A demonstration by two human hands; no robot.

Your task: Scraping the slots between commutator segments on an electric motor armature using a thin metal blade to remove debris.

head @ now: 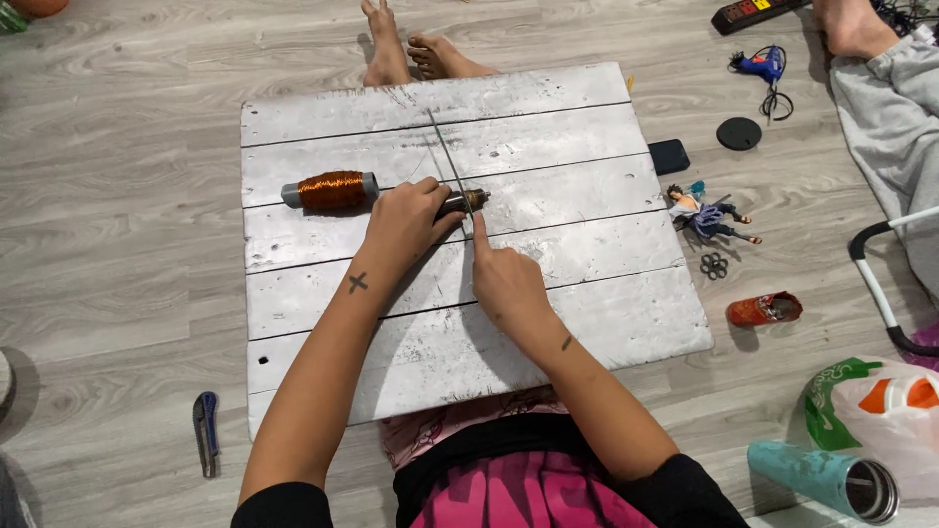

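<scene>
**Two hands on a small tool at the middle of a white plank board**

Off the board's right edge a crushed red can lies on its side on the grey wood-look floor. Nearer the lower right corner sits a white plastic bag with green and orange patches, and just below it a teal metal tumbler lies tipped over, its open mouth facing right. A black power strip with a yellow label lies at the top right, with a blue glue gun below it and a round black lid near that.

The white painted plank board rests across the person's lap. The left hand is closed around a short brownish tool with a dark handle and a metal tip, which lies across the board's middle. The right hand is mostly curled, its index finger stretched out and pressing at the tool's tip. A thin straight metal rod runs from the tool up toward the board's far edge. Just left of the left hand lies a spool of copper wire on a grey core, apart from the fingers.

A blue utility knife lies on the floor to the left.
</scene>
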